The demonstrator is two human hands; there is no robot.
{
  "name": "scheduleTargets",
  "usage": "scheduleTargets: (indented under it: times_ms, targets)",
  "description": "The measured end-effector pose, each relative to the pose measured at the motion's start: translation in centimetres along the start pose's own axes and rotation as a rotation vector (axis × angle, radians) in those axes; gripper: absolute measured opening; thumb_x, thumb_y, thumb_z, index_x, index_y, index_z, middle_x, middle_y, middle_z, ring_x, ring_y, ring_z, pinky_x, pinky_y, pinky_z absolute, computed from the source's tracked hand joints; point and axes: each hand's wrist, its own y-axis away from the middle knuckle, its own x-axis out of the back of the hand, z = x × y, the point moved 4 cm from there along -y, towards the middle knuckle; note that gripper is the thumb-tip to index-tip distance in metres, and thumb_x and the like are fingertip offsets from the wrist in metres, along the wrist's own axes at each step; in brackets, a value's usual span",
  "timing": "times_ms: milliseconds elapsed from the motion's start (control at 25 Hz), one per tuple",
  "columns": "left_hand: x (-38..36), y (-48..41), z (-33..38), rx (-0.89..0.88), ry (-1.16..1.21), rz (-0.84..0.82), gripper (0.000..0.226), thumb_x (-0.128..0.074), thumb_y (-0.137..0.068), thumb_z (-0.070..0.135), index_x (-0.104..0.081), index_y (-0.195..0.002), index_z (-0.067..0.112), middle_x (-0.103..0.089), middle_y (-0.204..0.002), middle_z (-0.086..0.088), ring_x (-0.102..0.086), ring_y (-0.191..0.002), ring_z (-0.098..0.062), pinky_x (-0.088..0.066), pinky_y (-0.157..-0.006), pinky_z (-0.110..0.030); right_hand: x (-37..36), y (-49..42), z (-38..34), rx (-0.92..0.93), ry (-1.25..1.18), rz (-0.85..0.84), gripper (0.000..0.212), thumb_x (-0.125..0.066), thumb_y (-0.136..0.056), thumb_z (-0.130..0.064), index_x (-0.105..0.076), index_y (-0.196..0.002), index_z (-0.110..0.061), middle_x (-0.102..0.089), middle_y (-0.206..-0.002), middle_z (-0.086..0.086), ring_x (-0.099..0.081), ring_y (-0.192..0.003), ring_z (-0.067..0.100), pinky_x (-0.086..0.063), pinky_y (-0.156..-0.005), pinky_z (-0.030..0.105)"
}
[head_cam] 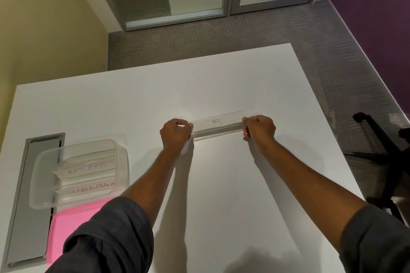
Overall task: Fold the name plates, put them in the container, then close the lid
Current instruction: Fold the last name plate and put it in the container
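Observation:
A white name plate [217,124] with handwriting on it lies across the middle of the white table [221,184], partly folded along its length. My left hand [175,133] pinches its left end and my right hand [260,127] pinches its right end. A clear plastic container [44,193] stands at the left of the table. Inside it lie folded name plates, one reading BATMAN [86,169] and one reading SUPERMAN [91,189]. A pink lid [66,228] lies flat just in front of the container, partly hidden by my left sleeve.
A grey cable hatch [28,206] is set into the table under and beside the container. A black chair base [386,157] stands on the carpet past the table's right edge. Glass doors are at the far side of the room.

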Motion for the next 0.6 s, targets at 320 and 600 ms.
scheduleTargets:
  times_ms: [320,600]
  targets:
    - [-0.9,-1.5,-1.9,0.066,-0.031,-0.009,0.029,-0.077,-0.09,0.026,-0.076,-0.071,0.004,-0.072,-0.058,-0.003,-0.067,-0.062,-0.018,-0.053,-0.075,-0.028,-2.1,-1.5,-1.3,-0.021,0.048,0.054,0.026,-0.079,-0.089,-0.025,-0.073,-0.084,-0.001,-0.068,-0.07,0.01,-0.057,-0.042,0.02,-0.066,-0.058,0.039]
    - [-0.7,-1.6,-1.2,-0.083,-0.118,-0.069,0.026,-0.063,-0.097,0.03,-0.083,-0.091,0.015,-0.083,-0.096,0.002,-0.073,-0.097,-0.019,-0.056,-0.092,-0.035,-3.6,0.7,0.1,-0.063,0.077,0.049,0.057,-0.08,-0.083,-0.053,-0.055,-0.119,-0.016,-0.073,-0.105,0.007,-0.073,-0.067,0.027,-0.07,-0.069,0.048]
